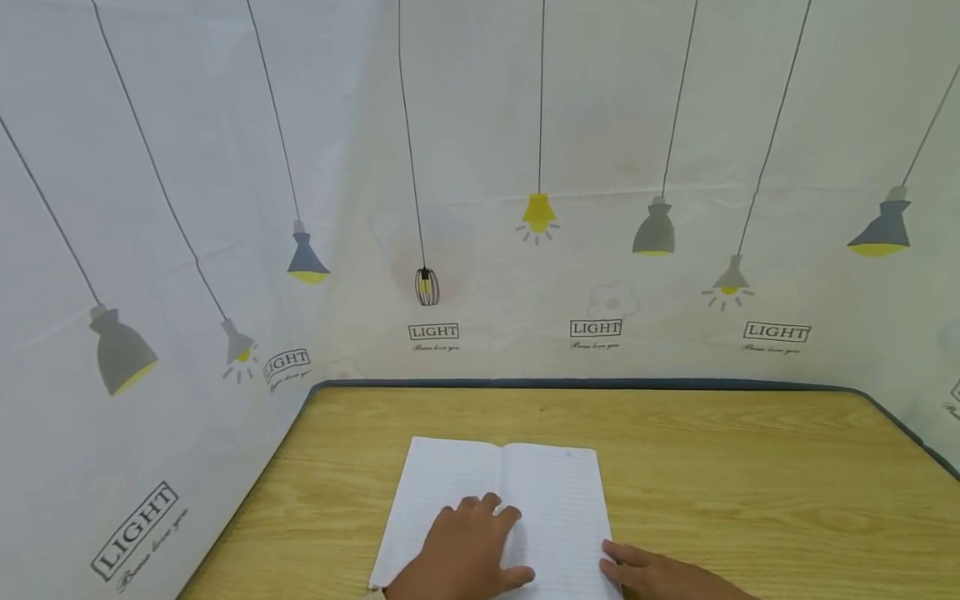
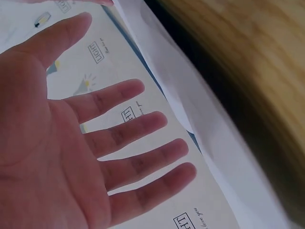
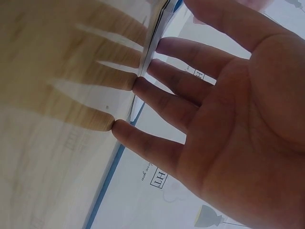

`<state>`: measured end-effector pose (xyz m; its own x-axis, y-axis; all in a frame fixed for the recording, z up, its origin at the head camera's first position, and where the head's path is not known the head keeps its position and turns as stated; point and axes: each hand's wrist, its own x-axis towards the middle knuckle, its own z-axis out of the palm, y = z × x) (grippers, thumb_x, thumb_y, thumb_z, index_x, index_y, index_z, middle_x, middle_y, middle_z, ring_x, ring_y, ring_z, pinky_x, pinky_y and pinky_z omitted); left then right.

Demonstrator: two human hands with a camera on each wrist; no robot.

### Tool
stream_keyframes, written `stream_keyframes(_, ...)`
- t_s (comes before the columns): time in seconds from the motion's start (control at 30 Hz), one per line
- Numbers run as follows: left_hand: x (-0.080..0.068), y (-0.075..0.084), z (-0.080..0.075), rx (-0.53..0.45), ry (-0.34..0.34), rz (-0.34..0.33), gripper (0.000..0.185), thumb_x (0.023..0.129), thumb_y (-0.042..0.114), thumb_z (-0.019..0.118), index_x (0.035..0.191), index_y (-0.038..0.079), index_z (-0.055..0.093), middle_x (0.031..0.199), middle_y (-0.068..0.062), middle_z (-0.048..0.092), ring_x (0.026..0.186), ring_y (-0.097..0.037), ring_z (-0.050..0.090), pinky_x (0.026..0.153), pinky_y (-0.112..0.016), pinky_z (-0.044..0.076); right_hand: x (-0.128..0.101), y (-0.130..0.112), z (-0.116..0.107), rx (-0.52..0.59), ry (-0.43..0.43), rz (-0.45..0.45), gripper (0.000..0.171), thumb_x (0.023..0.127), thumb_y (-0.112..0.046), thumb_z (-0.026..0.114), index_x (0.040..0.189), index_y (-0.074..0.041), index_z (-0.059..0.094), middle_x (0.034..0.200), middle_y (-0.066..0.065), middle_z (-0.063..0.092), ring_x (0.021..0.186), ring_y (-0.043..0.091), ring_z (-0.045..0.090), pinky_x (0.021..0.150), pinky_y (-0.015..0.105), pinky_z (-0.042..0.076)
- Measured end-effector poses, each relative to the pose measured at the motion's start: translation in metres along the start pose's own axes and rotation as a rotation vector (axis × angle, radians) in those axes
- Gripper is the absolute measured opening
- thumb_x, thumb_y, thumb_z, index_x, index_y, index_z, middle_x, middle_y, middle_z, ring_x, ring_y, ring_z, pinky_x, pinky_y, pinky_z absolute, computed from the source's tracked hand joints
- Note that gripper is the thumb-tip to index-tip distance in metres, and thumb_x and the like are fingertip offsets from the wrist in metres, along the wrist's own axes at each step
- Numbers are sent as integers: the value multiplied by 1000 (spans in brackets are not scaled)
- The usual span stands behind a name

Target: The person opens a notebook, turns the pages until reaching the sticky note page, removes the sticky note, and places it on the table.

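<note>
**Both hands flat at an open notebook**

Head view: your open notebook [image 1: 504, 508] lies on the wooden counter [image 1: 750, 467], at about 6 o'clock in the frame, its lined pages blank and its spine running toward 12 o'clock. Your left hand [image 1: 468, 554] rests palm down over the lower part of the spine and the left page, fingers relaxed, its grip holding nothing. Your right hand [image 1: 660, 575] sits at 5 o'clock, its fingertips at the notebook's lower right edge. A cloth backdrop [image 1: 225, 208] printed with hanging lamps and the word LIGHT rises behind and to the left of the counter.

Left wrist view: your left hand [image 2: 71, 157] shows its palm with all fingers [image 2: 143, 126] straight and spread; the grip is wide and holds nothing. White paper [image 2: 209, 138] runs past at 3 o'clock, with the wood grain beyond it blurred.

Right wrist view: your right hand [image 3: 228, 119] is also spread wide, the grip holding nothing. Its fingertips [image 3: 140, 88] touch down at the notebook edge [image 3: 152, 43], which runs up toward 12 o'clock, and their reflection shows on the glossy counter [image 3: 52, 143].
</note>
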<state>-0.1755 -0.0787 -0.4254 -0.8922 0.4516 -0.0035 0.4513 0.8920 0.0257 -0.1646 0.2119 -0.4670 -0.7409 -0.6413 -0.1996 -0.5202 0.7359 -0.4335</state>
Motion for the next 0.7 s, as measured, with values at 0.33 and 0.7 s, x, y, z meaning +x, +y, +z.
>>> stream_keyframes(0.33, -1, -1, 6, -22, -92, 50, 74, 73, 63, 78, 134, 27, 60, 136, -2, 59, 118, -29, 60, 80, -45, 55, -1, 6, 3, 20, 26, -52, 68, 94, -52, 62, 142, -5, 55, 148, 21, 50, 135, 18, 53, 98, 29, 52)
stream_keyframes(0.7, 3, -1, 8, -73, -131, 37, 72, 71, 62, 81, 132, 28, 63, 134, -2, 61, 113, -28, 62, 80, -45, 57, 1, 6, 3, 18, 21, -53, 68, 94, -51, 63, 142, -3, 54, 148, 24, 50, 135, 24, 54, 97, 30, 52)
